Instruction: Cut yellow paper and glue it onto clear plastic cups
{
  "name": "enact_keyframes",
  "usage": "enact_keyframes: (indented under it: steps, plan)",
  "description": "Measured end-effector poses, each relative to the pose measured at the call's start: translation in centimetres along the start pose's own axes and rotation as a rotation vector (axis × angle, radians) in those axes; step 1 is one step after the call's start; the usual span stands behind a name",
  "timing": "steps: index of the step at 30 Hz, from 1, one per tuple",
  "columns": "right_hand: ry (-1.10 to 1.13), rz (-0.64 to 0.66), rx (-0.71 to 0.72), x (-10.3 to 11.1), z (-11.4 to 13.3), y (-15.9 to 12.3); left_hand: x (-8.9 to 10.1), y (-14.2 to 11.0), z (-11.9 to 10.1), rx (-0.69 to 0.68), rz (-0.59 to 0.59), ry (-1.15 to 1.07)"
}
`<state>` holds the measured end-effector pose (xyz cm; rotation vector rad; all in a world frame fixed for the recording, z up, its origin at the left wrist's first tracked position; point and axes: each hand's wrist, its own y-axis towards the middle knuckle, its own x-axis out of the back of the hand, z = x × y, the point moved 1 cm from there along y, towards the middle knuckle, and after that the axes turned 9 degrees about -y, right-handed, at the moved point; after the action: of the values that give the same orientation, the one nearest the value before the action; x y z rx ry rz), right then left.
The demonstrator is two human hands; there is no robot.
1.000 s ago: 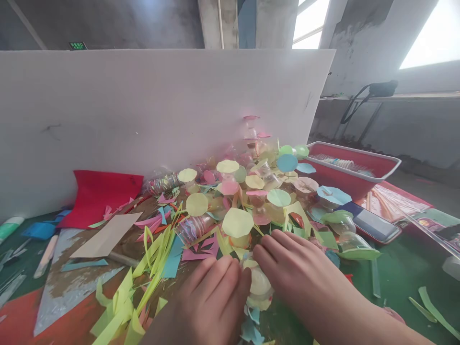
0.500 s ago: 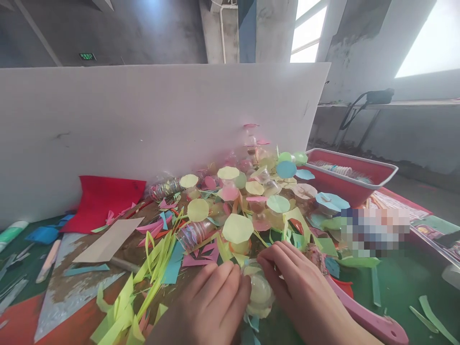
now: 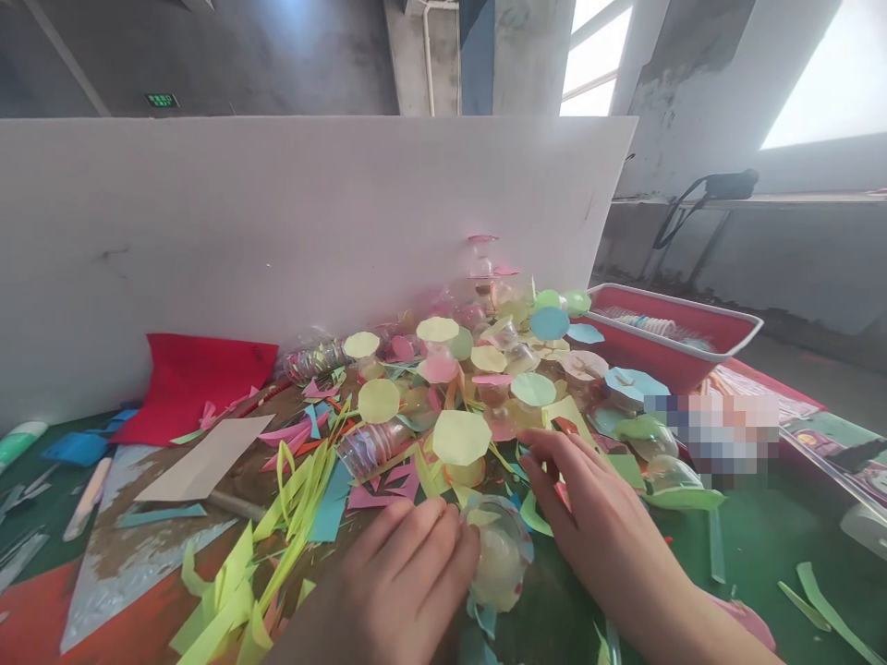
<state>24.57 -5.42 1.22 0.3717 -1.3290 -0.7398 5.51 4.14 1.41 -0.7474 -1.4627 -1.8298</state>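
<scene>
My left hand (image 3: 394,573) curls its fingers against a small clear plastic cup (image 3: 497,552) with yellowish contents, near the table's front edge. My right hand (image 3: 589,513) lies just right of that cup, fingers stretched forward over paper scraps toward a green paper piece (image 3: 535,513); nothing shows in it. Beyond both hands stands a heap of several clear cups topped with paper discs, among them a large yellow disc (image 3: 459,436) and a blue one (image 3: 550,323).
A white board (image 3: 277,231) stands behind the heap. A red tray (image 3: 683,346) sits at the right, red paper (image 3: 198,374) at the left. Yellow paper strips (image 3: 291,499) and coloured offcuts litter the green table (image 3: 762,545). A glue stick (image 3: 20,439) lies far left.
My right hand has left the cup and reached forward to the right over the scraps. The left hand stays against the cup, which has tipped slightly.
</scene>
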Motion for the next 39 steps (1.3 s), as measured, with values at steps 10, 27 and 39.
enact_keyframes:
  steps: [10,27,39]
  plan:
    - [0.286,0.247,0.044,0.4,1.1,-0.3,1.0,0.3,0.1,-0.032,0.162,0.092]
    - [0.314,0.416,-0.042,-0.9,1.2,-0.3,0.9,0.6,-0.3,-0.013,0.099,0.063]
    - [0.286,0.395,-0.012,-0.8,0.9,-0.5,1.0,0.9,-0.2,-0.019,0.091,0.057]
